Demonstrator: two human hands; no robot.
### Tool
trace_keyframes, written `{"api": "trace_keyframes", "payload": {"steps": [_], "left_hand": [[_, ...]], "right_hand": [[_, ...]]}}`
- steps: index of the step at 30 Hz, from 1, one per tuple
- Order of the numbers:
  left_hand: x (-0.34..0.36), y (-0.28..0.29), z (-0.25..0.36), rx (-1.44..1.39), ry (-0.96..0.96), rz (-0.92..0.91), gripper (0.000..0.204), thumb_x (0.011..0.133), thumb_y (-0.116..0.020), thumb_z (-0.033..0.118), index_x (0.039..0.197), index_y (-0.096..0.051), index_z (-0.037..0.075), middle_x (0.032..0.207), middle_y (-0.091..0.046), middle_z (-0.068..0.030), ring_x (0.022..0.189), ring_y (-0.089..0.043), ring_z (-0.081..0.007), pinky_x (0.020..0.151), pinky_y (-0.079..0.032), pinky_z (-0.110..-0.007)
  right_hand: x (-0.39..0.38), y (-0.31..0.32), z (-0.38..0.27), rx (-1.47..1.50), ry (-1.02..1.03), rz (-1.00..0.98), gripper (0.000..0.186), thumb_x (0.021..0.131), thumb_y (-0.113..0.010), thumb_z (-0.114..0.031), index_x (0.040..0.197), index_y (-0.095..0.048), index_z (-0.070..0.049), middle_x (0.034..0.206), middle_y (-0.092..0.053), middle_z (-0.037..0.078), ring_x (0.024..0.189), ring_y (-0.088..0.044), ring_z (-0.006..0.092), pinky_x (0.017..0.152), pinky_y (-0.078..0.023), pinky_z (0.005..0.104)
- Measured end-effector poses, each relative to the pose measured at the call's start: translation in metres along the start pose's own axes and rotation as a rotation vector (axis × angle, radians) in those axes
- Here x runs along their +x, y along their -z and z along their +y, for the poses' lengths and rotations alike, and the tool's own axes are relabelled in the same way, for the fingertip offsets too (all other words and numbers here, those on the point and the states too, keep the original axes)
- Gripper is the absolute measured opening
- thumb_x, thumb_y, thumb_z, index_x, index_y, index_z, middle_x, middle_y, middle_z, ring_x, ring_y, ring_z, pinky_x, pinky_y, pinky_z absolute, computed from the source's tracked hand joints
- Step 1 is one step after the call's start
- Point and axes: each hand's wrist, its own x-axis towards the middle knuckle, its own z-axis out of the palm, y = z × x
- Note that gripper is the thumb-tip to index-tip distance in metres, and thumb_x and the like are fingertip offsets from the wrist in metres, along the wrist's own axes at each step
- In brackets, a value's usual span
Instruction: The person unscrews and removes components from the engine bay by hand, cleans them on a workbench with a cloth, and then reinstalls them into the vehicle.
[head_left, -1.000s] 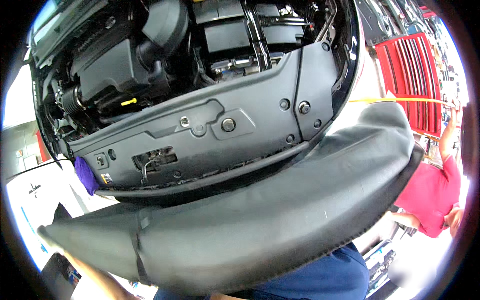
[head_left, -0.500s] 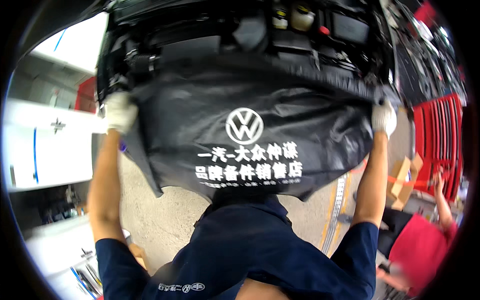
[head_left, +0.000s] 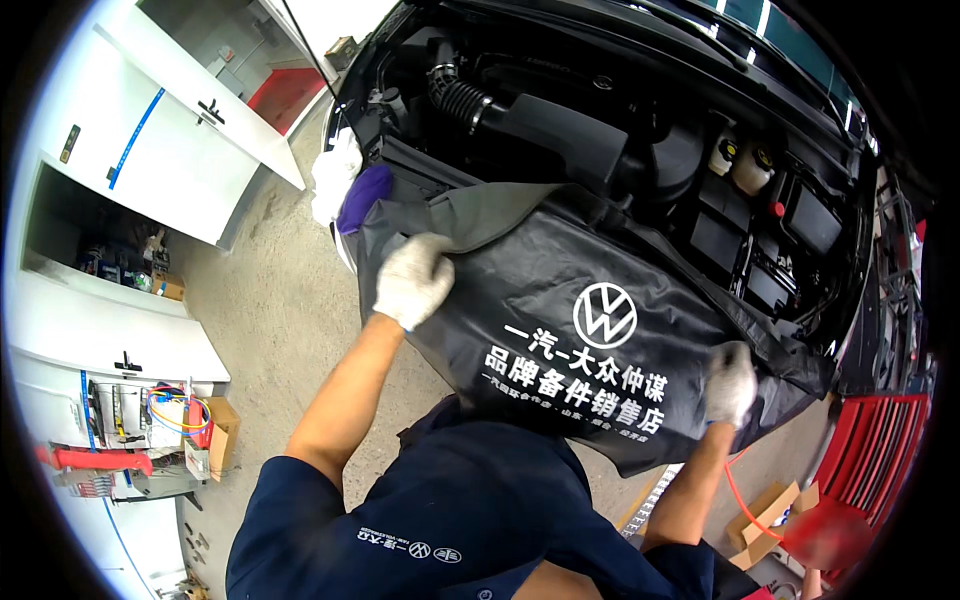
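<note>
A black vinyl car fender cover (head_left: 540, 265) with white emblem and lettering drapes over the front of a car, its upper left edge folded back to a grey underside. My left hand (head_left: 412, 282), in a white knit glove, is at that fold near the cover's left side, fingers bent and thumb apart. On the right part of the cover is my right hand (head_left: 732, 385), also gloved; its fingers point down toward the cover and blur hides their grip. A purple cloth (head_left: 364, 199) sits at the cover's upper left corner, beside a white cloth (head_left: 336, 176).
Beyond the cover lies the open engine bay (head_left: 570, 130), with a ribbed intake hose (head_left: 462, 98). White cabinets (head_left: 130, 130) stand at left. To the right are a red tool cabinet (head_left: 880, 450), an open cardboard box (head_left: 765, 520) and a blurred person in red (head_left: 828, 540).
My hands have left the cover's side edges and moved inward over it. The cover now lies lower against the car front, its upper left edge folded. My view has turned and shifted left.
</note>
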Motion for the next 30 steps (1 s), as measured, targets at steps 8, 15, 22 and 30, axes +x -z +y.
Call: {"api": "trace_keyframes", "payload": {"steps": [8, 15, 22, 30], "left_hand": [[0.108, 0.066, -0.179, 0.52, 0.51, 0.08, 0.086, 0.08, -0.081, 0.044, 0.148, -0.051, 0.002, 0.144, -0.056, -0.0243, 0.138, -0.053, -0.0392, 0.116, -0.045, -0.047], [0.163, 0.057, -0.292, 0.259, 0.643, -0.178, 0.096, 0.074, -0.086, 0.054, 0.148, -0.055, 0.001, 0.141, -0.065, -0.0265, 0.13, -0.063, -0.0443, 0.111, -0.05, -0.047], [0.138, 0.139, -0.342, -0.641, 0.638, 0.547, 0.06, 0.086, -0.088, 0.016, 0.136, -0.063, -0.005, 0.121, -0.074, -0.0149, 0.105, -0.072, -0.0237, 0.099, -0.055, -0.034], [0.111, 0.237, -0.274, -1.0, 0.214, 0.912, 0.055, 0.095, -0.074, 0.006, 0.144, -0.055, -0.009, 0.134, -0.068, -0.0191, 0.118, -0.07, -0.0279, 0.109, -0.053, -0.04]], "right_hand": [[-0.102, -0.078, -0.134, 0.217, 0.02, -0.094, 0.012, 0.093, -0.069, -0.016, 0.098, -0.068, -0.006, 0.088, -0.074, 0.02, 0.083, -0.072, 0.0422, 0.074, -0.056, 0.0499], [-0.144, -0.075, -0.203, 0.248, -0.194, -0.036, 0.009, 0.097, -0.067, -0.01, 0.097, -0.068, -0.001, 0.082, -0.071, 0.016, 0.073, -0.07, 0.0247, 0.071, -0.055, 0.0383], [-0.159, -0.085, -0.235, 0.308, -0.205, -0.016, 0.011, 0.095, -0.067, -0.009, 0.099, -0.066, 0.001, 0.083, -0.07, 0.018, 0.071, -0.066, 0.026, 0.072, -0.054, 0.0392], [-0.159, -0.088, -0.234, 0.327, -0.11, -0.035, 0.014, 0.096, -0.066, -0.013, 0.101, -0.068, 0.0, 0.09, -0.072, 0.02, 0.079, -0.07, 0.0335, 0.076, -0.054, 0.0435]]}}
